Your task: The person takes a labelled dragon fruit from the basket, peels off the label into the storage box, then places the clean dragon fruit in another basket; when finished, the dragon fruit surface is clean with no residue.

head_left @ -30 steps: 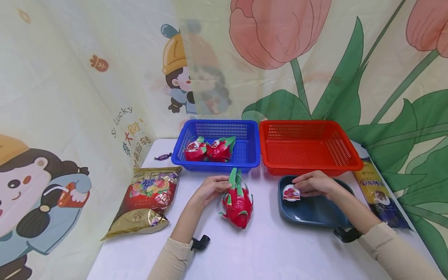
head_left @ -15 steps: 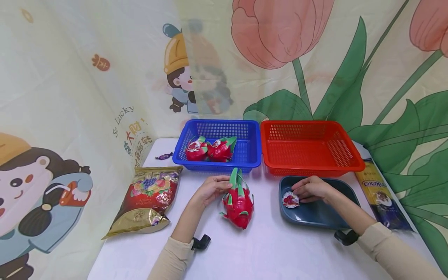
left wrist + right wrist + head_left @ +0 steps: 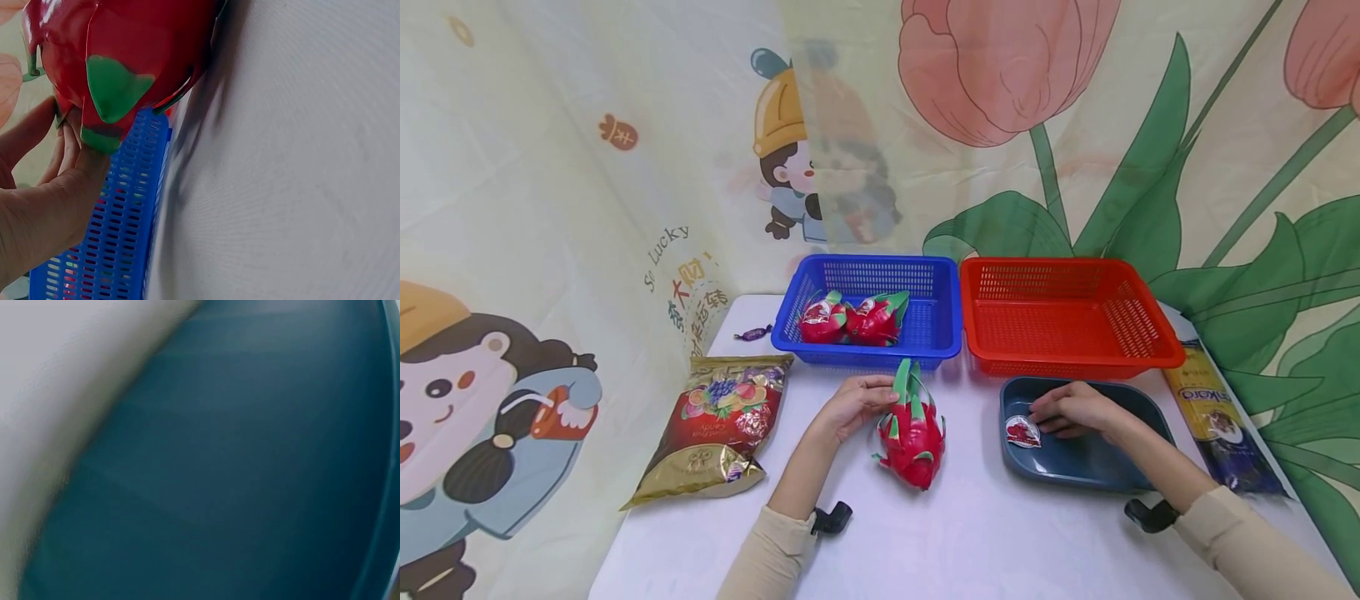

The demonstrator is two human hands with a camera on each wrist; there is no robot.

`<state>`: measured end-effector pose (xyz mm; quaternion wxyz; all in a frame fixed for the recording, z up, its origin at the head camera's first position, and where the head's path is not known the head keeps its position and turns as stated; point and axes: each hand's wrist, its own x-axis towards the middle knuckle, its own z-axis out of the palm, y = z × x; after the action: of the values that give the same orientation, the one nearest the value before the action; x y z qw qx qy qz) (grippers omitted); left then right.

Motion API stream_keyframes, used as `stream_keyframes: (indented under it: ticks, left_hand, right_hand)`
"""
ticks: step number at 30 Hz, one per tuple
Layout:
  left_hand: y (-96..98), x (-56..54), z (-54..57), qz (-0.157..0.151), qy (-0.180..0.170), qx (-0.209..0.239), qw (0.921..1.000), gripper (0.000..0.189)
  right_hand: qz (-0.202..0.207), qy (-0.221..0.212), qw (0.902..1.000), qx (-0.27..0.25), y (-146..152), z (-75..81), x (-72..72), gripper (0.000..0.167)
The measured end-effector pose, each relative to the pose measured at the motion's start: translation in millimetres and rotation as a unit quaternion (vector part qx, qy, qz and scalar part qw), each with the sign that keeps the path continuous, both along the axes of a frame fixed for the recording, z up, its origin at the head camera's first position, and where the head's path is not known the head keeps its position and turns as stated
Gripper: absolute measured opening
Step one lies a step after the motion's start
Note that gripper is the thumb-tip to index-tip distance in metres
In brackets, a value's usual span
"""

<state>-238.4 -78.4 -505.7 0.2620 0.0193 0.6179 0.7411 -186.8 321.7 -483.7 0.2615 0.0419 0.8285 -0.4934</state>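
In the head view my left hand [image 3: 859, 407] pinches a red toy dragon fruit [image 3: 914, 446] at its leafy green end; the fruit is over the white table. The left wrist view shows my thumb and fingers at a lower leaf of the dragon fruit [image 3: 134, 59]. My right hand [image 3: 1078, 410] is over a dark blue tray [image 3: 1097, 462], its fingers loosely bent. Just left of those fingertips, a round white sticker with a red fruit picture [image 3: 1023, 432] lies at the tray's left end. Only the tray [image 3: 237, 456] and pale cloth show in the right wrist view.
Behind the hands stand a blue basket [image 3: 932, 333] with two dragon fruits [image 3: 852, 321] and a red basket [image 3: 1052, 325]. A candy bag [image 3: 722, 429] and a purple wrapped candy [image 3: 752, 333] lie left. A yellow-and-blue packet [image 3: 1225, 425] lies right of the tray.
The sticker has gone down from my right fingers onto the tray, and those fingers have drawn slightly right of it. My left hand and the dragon fruit have stayed put.
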Motion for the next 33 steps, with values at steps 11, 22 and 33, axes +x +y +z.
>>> stream_keyframes:
  ticks: [11,22,33]
  left_hand:
    - [0.4,-1.0,0.8,0.002,-0.002,-0.002,1.0000,0.037]
    - [-0.2,-2.1,-0.8,0.002,0.000,-0.003,1.0000,0.036]
    - [-1.0,-0.9,-3.1,-0.027,0.022,0.004,0.9994,0.036]
  right_hand:
    - [-0.016,-0.019,0.9984,-0.050,1,-1.7,6.3,0.046]
    - [-0.020,0.005,0.9968,-0.077,3,2.9,9.9,0.046]
    - [-0.005,0.039,0.9927,-0.114,-11,31.1,6.7,0.053]
